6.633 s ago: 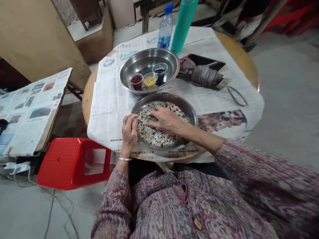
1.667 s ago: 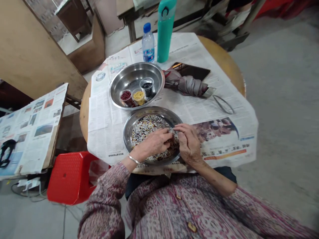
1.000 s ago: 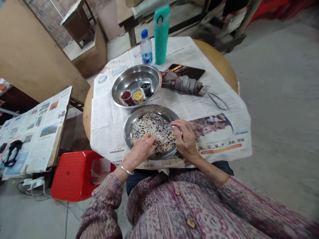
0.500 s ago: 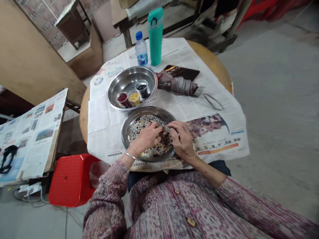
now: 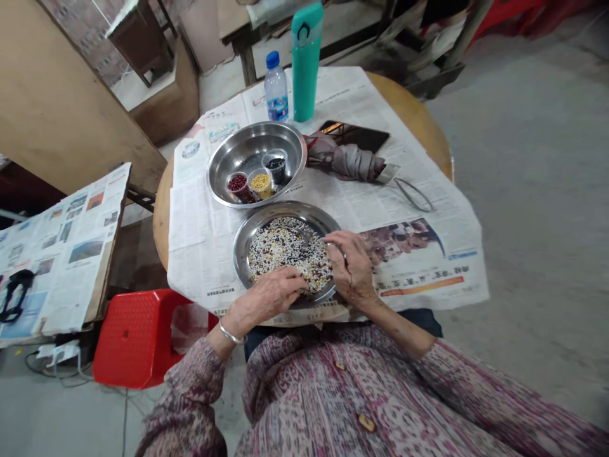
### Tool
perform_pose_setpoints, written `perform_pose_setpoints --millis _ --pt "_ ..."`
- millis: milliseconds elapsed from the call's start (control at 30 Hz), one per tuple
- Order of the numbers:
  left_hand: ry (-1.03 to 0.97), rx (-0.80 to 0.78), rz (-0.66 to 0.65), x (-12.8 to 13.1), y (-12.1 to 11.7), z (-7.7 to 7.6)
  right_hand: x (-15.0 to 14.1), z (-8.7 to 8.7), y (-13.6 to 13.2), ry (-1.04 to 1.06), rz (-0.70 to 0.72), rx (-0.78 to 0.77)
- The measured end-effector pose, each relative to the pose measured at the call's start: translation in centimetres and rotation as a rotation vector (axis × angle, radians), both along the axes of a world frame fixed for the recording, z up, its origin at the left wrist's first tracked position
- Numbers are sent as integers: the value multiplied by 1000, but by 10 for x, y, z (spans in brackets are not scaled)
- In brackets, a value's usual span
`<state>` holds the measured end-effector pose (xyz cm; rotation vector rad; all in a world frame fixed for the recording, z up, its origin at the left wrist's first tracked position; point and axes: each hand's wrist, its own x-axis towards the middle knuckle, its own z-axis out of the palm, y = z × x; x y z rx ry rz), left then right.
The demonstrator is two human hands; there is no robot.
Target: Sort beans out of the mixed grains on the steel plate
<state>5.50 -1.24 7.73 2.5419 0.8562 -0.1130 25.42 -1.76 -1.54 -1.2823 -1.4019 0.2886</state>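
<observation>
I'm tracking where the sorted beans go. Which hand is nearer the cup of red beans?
Left. The left hand lies at the near rim of the mixed-bean pan, below the cup of red beans; the right hand sits farther right.

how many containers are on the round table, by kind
round steel pans: 2 (near one with mixed beans, far one with cups)
small clear plastic cups: 3 (red beans, yellow beans, black beans)
clear plastic water bottle: 1
teal flask: 1
total: 7
</observation>
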Motion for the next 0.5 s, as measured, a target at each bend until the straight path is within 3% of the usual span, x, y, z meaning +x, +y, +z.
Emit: perform_pose_setpoints --millis 100,267,367,500 --pt "34 153 -76 12 1 -9 0 -1 0 4 -4 -9" --pt "33 387 -58 28 22 -25 1 -2 -1 -18 7 -1" --pt "82 428 7 29 43 -28 2 -2 -1 -19 4 -6" --pt "182 402 192 16 65 -22 2 -1 -2 -14 2 -10"
